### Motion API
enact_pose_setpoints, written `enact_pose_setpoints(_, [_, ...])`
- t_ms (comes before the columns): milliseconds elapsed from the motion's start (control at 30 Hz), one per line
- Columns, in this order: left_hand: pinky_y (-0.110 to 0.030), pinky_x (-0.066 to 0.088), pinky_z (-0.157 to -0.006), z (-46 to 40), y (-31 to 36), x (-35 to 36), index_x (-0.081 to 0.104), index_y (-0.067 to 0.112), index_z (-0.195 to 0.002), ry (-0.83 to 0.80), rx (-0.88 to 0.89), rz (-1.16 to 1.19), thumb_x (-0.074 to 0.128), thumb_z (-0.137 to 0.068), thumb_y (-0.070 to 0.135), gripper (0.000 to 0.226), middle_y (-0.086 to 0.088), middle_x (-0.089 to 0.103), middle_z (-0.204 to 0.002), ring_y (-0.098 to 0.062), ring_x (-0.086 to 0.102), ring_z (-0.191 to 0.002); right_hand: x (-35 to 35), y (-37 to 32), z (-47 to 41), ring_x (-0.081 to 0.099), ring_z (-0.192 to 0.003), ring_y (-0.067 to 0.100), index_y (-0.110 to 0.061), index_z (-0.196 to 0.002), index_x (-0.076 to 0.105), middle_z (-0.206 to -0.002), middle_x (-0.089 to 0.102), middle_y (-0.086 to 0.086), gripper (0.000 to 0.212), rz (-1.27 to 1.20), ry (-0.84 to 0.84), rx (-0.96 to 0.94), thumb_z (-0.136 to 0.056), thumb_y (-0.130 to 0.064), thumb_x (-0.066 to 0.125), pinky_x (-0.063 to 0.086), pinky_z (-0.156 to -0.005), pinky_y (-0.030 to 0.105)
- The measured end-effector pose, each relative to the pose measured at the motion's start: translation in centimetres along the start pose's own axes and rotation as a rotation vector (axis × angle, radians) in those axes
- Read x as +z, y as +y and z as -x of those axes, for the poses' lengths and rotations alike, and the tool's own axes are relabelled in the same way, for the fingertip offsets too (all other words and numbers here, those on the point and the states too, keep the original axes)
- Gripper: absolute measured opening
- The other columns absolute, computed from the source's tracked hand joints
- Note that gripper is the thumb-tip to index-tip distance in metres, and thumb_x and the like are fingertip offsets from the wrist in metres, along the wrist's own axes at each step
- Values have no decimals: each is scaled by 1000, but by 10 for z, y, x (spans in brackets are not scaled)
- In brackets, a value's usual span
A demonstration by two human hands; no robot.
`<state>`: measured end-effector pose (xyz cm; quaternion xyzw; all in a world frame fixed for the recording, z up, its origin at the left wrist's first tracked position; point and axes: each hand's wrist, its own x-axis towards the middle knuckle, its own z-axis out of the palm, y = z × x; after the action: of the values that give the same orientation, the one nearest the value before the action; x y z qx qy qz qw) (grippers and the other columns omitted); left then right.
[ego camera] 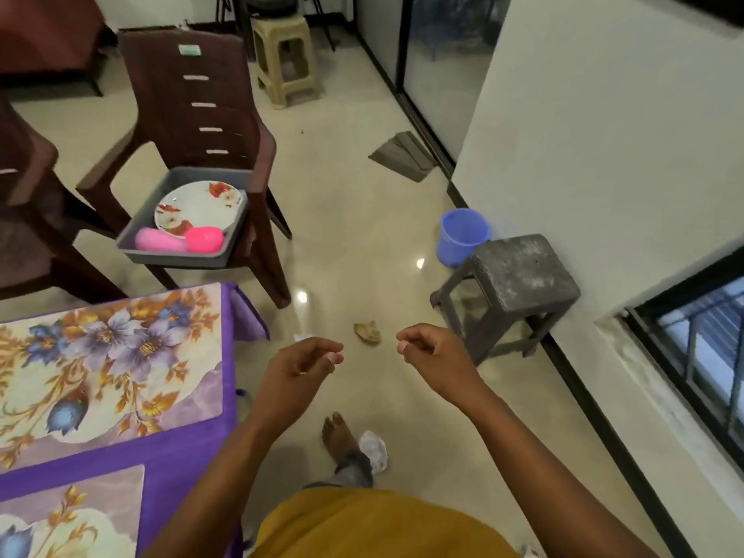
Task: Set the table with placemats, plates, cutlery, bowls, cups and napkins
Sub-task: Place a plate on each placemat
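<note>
Two floral placemats (108, 356) (68, 513) lie on the purple-clothed table (177, 457) at the left. A grey tray (177, 257) sits on the seat of a brown plastic chair (193, 106) beyond the table. It holds a white flowered plate (201, 207), a pink cup (160, 241) lying on its side and a pink bowl (205, 239). My left hand (300, 366) and my right hand (432, 352) hover over the floor right of the table, fingers loosely curled, holding nothing.
A grey stool (519, 275) stands by the right wall with a blue bucket (463, 235) behind it. A beige stool (288, 58) is at the back. Scraps of paper (367, 332) (374, 451) lie on the floor near my foot (338, 436). Another brown chair (28, 187) is at far left.
</note>
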<state>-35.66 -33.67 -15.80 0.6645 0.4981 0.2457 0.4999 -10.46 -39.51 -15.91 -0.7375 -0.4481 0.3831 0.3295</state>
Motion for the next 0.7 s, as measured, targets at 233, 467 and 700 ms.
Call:
enact_pose_setpoints(233, [-32, 61, -89, -91, -9, -62, 74, 29, -114, 68, -62, 23, 63, -102, 21, 18, 17, 78, -103, -3, 73, -100, 36, -60, -119, 71, -85, 0, -37, -95, 75, -90, 76, -18, 13, 36, -107, -46, -93, -25, 72, 58, -85, 26])
enact_pose_setpoints(467, [-35, 60, -89, -152, -17, -112, 75, 29, -116, 205, -145, 96, 62, -104, 22, 20, 18, 77, -103, -7, 73, -100, 70, -113, -220, 70, -93, 2, -27, -110, 77, -101, 75, -15, 16, 75, -259, -77, -96, -28, 69, 55, -86, 22])
enact_pose_setpoints(700, [-49, 65, -75, -228, -37, -158, 76, 28, -109, 344, -269, 179, 60, -104, 16, 20, 11, 79, -101, -14, 73, -99, 117, -157, -342, 71, -93, 4, -28, -112, 76, -101, 74, -15, 16, 92, -396, -145, -97, -29, 70, 59, -89, 29])
